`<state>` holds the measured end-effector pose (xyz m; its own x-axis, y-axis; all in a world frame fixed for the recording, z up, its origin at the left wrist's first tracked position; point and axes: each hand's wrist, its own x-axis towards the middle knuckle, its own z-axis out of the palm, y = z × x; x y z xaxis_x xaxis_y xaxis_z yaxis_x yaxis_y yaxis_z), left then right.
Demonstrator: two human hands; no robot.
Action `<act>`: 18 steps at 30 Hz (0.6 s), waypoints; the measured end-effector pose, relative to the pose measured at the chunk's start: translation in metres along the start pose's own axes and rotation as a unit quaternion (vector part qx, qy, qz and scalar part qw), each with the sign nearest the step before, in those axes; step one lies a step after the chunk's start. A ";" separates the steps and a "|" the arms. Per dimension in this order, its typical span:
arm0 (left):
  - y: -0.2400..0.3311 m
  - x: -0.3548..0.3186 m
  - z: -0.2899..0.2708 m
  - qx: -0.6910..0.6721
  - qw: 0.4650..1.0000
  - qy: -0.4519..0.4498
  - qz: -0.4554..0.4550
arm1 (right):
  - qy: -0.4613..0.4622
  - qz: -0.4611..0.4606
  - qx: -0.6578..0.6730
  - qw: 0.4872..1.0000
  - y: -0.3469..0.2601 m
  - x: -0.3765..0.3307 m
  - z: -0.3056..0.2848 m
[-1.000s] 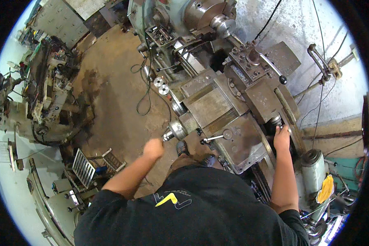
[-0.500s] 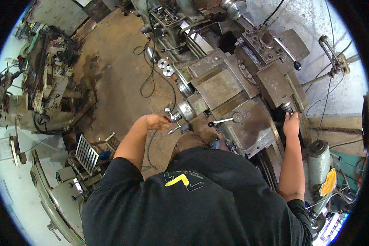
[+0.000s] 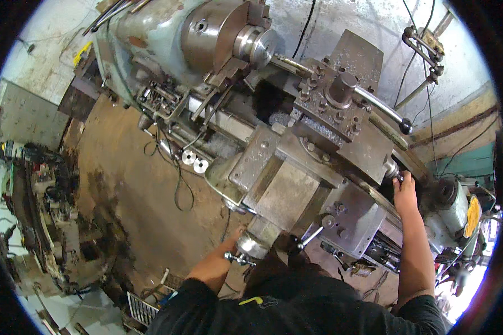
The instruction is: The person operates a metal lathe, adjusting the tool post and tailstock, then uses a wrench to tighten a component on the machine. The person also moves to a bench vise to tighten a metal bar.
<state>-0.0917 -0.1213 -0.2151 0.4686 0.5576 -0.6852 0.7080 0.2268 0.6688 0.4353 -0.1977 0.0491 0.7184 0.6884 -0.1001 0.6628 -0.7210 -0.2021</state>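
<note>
Left hand (image 3: 221,262) closed on crank (image 3: 241,251); right hand (image 3: 405,192) closed on knob (image 3: 393,169); lathe (image 3: 296,151) axis upper-left to lower-right; open floor (image 3: 134,190) left.

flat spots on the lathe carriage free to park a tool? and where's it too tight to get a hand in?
Free: the flat grey top of the cross slide, between the tool post and the left hand at the front handwheel; also the bare plate right of the tool post. Crowded: around the chuck and levers below it, and by the right hand on its crank.
</note>
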 end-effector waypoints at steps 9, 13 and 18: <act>-0.004 0.032 -0.174 0.187 0.957 0.177 -0.133 | 0.011 0.043 -0.020 0.999 -0.006 -0.002 0.005; -0.066 0.118 -0.160 0.216 0.953 0.210 -0.008 | 0.036 0.037 -0.028 0.998 -0.004 -0.004 0.010; -0.068 0.155 -0.076 0.098 0.991 0.089 0.019 | 0.061 0.033 -0.058 0.996 0.001 -0.007 0.014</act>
<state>-0.1077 0.0103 -0.3448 0.4086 0.6994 -0.5865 0.7889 0.0525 0.6122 0.4278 -0.2016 0.0357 0.7762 0.6304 0.0112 0.6290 -0.7729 -0.0837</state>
